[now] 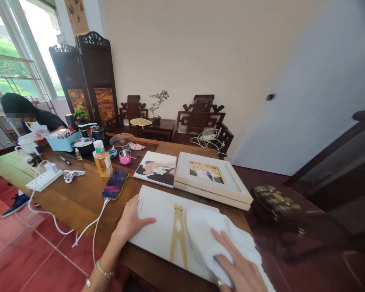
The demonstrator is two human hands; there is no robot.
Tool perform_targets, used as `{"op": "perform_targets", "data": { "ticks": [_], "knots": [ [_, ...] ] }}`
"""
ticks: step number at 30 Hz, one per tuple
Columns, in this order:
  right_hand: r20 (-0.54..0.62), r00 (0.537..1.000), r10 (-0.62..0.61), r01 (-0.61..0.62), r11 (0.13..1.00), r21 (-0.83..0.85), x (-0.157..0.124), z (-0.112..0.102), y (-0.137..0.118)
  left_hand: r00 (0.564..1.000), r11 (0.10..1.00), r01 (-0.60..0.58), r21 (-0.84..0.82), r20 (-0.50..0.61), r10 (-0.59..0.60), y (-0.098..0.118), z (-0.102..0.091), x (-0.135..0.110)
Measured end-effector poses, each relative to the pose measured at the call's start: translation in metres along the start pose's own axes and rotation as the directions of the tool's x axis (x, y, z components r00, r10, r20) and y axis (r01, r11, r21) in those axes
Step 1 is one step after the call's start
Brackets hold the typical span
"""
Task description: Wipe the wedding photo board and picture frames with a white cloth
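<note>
A white panel (158, 211) lies flat near the table's front edge, with small print at its upper left corner. An A-shaped, yellowish piece (178, 231) rests on its middle; whether it is fixed there I cannot tell. My left hand (132, 221) grips the panel's left edge, thumb stretched over the top, the other fingers along the side and partly hidden. My right hand (235, 259) presses on a bunched white cloth (211, 231), its fingers bent into the folds. The cloth covers the panel's right part, right beside the yellowish piece.
Behind the panel lie a photo print (157, 168) and a framed photo (211, 176). Leftward are a phone (114, 186) on a white cable, a drink bottle (102, 160), a pink cup (125, 157) and a power strip (44, 177). A person (33, 111) sits at the far left.
</note>
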State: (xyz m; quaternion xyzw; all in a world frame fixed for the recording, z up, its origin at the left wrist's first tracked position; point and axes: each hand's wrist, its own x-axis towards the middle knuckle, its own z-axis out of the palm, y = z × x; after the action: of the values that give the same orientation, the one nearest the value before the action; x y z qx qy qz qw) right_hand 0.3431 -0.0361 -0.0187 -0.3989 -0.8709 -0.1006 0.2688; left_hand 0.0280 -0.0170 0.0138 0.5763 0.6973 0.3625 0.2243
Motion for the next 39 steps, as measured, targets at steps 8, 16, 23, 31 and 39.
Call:
{"op": "perform_targets", "data": {
  "ticks": [8,16,23,31,39],
  "knots": [
    [-0.036,0.997,0.069,-0.067,0.997,0.046,0.034,0.035,0.047,0.999,0.982,-0.033,0.187,0.002,0.033,-0.003,0.006,0.002],
    [0.116,0.991,0.070,-0.070,0.998,0.000,0.027,0.030,0.026,0.988,0.952,-0.130,0.278,-0.047,0.148,-0.010,0.017,-0.005],
    [0.159,0.985,0.062,-0.062,0.998,-0.003,0.034,0.015,-0.002,0.957,0.933,-0.283,0.223,-0.002,0.291,-0.031,0.019,0.007],
    [0.306,0.951,-0.044,0.008,0.993,0.118,-0.005,-0.030,-0.048,0.917,0.904,-0.389,0.175,0.160,0.364,-0.037,0.009,0.015],
    [0.264,0.959,0.102,-0.131,0.987,0.093,0.041,0.000,0.005,0.919,0.911,-0.386,0.145,0.141,0.367,-0.037,0.005,0.012]
  ]
}}
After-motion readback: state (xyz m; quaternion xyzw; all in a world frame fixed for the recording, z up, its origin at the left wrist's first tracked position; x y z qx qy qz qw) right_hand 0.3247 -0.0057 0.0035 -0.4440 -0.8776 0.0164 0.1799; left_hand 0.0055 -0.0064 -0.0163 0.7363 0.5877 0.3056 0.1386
